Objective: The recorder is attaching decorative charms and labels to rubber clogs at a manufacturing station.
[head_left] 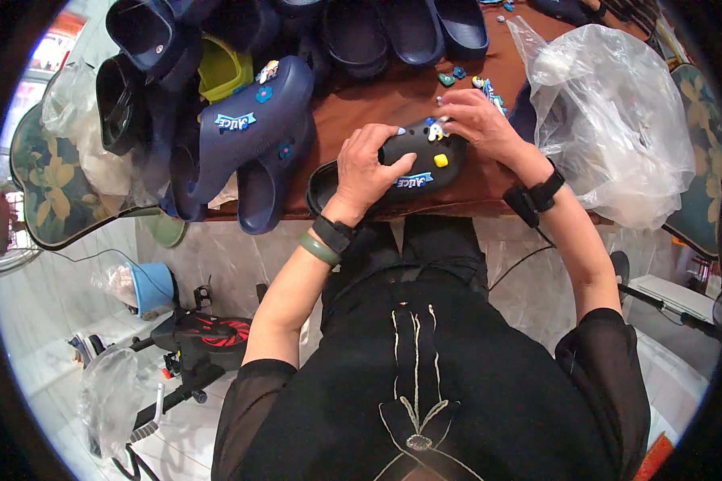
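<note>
A black clog (423, 149) lies at the table's near edge, in front of my body. My left hand (363, 170) is closed on it, with thumb and fingers across its upper. On the clog's upper sit a blue-and-white banner-shaped charm (414, 181), a yellow charm (441, 161) and a white figure charm (436, 131). My right hand (481, 122) is at the toe end beside the white charm, fingertips drawn together and slightly blurred. Whatever they pinch, if anything, is hidden.
Navy clogs (257, 120), some with charms, pile up at the left and back, around a yellow-green clog (223, 69). Loose charms (489, 90) lie beyond my right hand. A clear plastic bag (610, 120) covers the right side. The table's brown cloth (341, 104) shows between.
</note>
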The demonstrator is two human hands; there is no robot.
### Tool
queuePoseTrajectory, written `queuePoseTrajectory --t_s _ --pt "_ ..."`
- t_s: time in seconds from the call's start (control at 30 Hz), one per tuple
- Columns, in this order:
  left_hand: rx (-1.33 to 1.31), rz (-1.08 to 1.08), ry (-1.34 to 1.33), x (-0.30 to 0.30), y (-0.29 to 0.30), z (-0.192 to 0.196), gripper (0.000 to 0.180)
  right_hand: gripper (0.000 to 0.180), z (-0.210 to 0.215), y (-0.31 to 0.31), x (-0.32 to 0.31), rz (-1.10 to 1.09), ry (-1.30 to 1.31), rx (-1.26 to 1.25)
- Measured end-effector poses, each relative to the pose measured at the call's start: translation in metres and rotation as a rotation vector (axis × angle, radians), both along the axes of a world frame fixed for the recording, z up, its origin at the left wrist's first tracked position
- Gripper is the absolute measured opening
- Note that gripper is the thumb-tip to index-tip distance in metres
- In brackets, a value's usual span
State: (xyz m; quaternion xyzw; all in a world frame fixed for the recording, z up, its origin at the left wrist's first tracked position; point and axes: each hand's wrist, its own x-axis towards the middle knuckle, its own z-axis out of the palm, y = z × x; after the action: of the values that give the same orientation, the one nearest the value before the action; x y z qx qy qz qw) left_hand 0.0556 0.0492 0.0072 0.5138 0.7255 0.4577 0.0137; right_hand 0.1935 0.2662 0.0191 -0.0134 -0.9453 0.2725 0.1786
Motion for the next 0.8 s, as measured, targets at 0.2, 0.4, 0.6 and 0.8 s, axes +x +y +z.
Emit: queuePoseTrajectory --t_s 0.2,0.4,0.6,0.8 --pt "-0.037 -0.001 0.059 0.006 -0.001 0.004 0.036 0.012 -0.001 -0.018 0.000 -0.197 -0.106 0.134" --pt "-0.019 0.018 0.124 0.006 0.003 0.003 0.036 0.012 -0.033 -0.069 -0.001 -0.559 0.163 0.224" --pt "0.010 0.029 0.072 0.003 0.001 -0.001 0.035 0.014 -0.021 -0.039 0.010 -0.366 0.010 -0.373" --pt "-0.001 0.004 0.027 0.001 -0.001 0.003 0.036 0.032 0.013 0.003 0.010 -0.005 -0.043 -0.065"
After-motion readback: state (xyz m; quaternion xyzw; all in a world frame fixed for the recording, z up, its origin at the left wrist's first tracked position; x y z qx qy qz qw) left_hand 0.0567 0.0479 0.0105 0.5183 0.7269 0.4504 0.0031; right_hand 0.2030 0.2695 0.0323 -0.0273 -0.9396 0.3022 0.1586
